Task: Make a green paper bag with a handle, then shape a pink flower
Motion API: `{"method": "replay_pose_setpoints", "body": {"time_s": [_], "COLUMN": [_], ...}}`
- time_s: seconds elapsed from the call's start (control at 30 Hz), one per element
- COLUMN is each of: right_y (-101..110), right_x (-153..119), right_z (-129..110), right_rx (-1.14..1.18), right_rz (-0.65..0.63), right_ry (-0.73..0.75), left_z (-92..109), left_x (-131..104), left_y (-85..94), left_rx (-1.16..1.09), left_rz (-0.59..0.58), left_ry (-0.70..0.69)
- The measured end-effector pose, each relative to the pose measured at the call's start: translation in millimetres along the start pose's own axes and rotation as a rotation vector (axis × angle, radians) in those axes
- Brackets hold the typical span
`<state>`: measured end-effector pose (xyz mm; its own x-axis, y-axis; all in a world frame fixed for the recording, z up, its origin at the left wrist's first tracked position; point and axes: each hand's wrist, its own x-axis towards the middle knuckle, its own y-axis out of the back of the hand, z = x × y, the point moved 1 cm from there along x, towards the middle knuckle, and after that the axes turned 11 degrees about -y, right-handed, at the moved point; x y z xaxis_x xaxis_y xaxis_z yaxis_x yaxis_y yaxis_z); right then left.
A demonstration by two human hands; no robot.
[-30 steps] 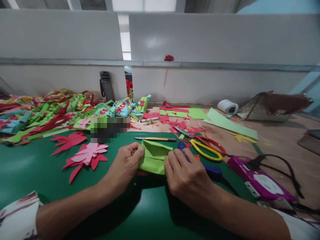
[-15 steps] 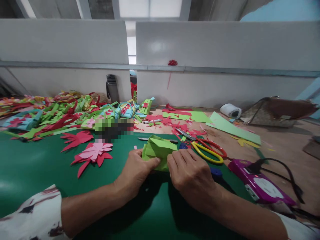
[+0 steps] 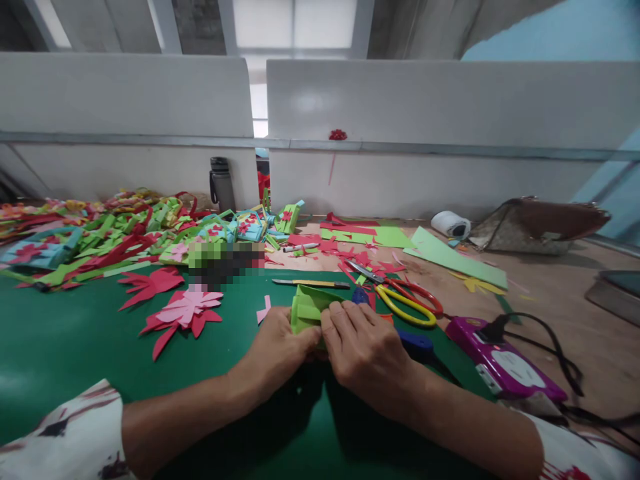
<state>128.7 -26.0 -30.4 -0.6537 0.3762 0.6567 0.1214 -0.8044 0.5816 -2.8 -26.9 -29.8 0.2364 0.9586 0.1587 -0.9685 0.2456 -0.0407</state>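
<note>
Hands are closer together than half a second ago; the right hand now covers more of the folded bright-green paper piece, and a small pale-pink paper scrap shows more fully by the left hand. View has shifted slightly too.

Paper piece sits between both hands, above the green-covered counter. Left hand pinches its left end, thumb on the near face. Right hand is curled closed over the right end, knuckles up, its thumb hidden. Contact under those fingers: can't tell.

Just beyond the piece: slim craft knife with a yellow body, lying crosswise. Right of it, metal scissors with red and yellow handles. A blue-handled tool with a dark cable lies beside the right hand, partly hidden. Further right, purple power strip, black plug in it. Left: layered pink-and-red paper flower, well apart from the left hand.
</note>
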Motion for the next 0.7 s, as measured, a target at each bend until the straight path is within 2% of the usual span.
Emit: {"method": "replay_pose_setpoints", "body": {"time_s": [0.17,0.3,0.5,0.7], "right_y": [-0.1,-0.8,-2.0,-1.0], "right_x": [0.5,2.1,4.6,5.4], "right_z": [1.1,3.2,6.0,5.7], "right_rx": [0.008,0.014,0.088,0.169], "right_rz": [-0.01,0.001,-0.019,-0.071], "right_ry": [0.006,-0.003,-0.04,-0.127], "left_z": [-3.8,-7.5,0.4,2.9], "left_x": [0.2,0.3,1.7,7.2], "left_y": [2.0,4.8,4.4,7.7], "left_rx": [0.035,0.136,0.287,0.365], "left_rz": [-0.072,-0.068,-0.077,0.106], "left_ry": [-0.034,-0.09,-0.13,-0.194]}}
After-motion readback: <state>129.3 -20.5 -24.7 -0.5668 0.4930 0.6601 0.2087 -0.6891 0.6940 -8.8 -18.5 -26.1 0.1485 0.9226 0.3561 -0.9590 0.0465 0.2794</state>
